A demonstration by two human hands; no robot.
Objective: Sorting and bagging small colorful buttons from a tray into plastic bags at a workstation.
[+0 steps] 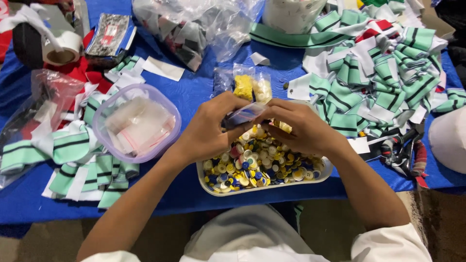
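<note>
Small clear zip bag [244,114] sits pinched between both hands just above the white tray [204,180] of mixed yellow, white, blue and red buttons [257,162] at the centre of the frame, the left hand [206,131] curled closed on its lower end and the right hand [303,127] with fingertips closed on its top edge. Judging by this, the step in hand looks like filling or sealing the bag, so any next move calls for a steady pinch along its mouth. Green-striped collar pieces [383,77] lie upper right on the blue desk [194,92], a lilac tub [137,122] of spare bags left.
</note>
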